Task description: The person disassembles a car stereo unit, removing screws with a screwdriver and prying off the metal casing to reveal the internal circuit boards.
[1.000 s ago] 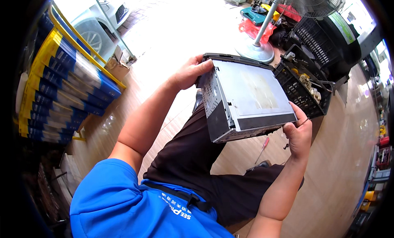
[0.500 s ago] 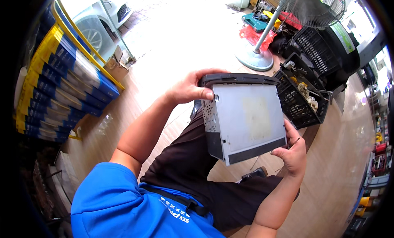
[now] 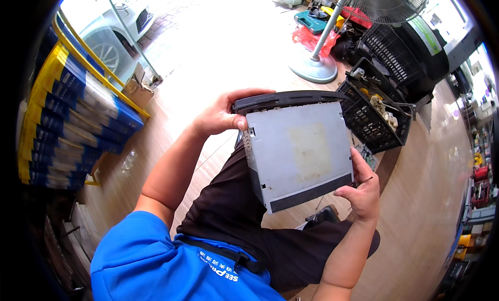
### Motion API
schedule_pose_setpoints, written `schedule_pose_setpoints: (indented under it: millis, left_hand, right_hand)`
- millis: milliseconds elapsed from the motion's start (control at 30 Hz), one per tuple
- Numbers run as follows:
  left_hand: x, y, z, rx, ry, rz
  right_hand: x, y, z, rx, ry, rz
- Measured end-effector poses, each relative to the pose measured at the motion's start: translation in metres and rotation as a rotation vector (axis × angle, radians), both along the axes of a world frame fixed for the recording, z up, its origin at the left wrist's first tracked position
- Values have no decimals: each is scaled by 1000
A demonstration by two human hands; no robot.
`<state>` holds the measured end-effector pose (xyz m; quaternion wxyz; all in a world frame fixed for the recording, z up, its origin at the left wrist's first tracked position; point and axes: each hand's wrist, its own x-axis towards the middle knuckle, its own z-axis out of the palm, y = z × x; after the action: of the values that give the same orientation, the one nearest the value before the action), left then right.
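Note:
Over my lap I hold a car stereo (image 3: 299, 155), a boxy grey metal case with a black front panel (image 3: 291, 98) on its far side. A faded yellowish patch marks the face turned up to me. My left hand (image 3: 221, 114) grips the far left corner, thumb on the case edge and fingers over the front panel. At the near right edge, my right hand (image 3: 361, 189) clasps the side with its thumb by the dark strip. A thin dark piece sticks out at those right fingers; its kind is unclear. The underside of the case is hidden.
Right of the stereo stands a black plastic crate (image 3: 374, 111) holding assorted parts. Beyond it are a standing fan (image 3: 314, 67), a green case (image 3: 310, 21) and red plastic bags. A yellow rack (image 3: 99, 67) with blue-and-yellow boxes (image 3: 78, 124) lines the left. A white car is outside.
The stereo has shifted slightly left with both hands and turned a little, so its perforated left side shows less. Both hands keep their hold. The surroundings have shifted slightly in view.

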<state>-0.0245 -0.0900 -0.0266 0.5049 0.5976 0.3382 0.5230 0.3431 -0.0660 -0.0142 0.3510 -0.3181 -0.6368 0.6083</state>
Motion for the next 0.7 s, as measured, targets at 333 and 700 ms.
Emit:
schedule_pose_setpoints:
  millis: [333, 700]
  left_hand:
    - [0, 5, -1, -3, 14, 69]
    - [-1, 6, 6, -11, 69, 91]
  right_hand:
    - [1, 3, -7, -41, 21, -13]
    - [1, 5, -7, -61, 9, 32]
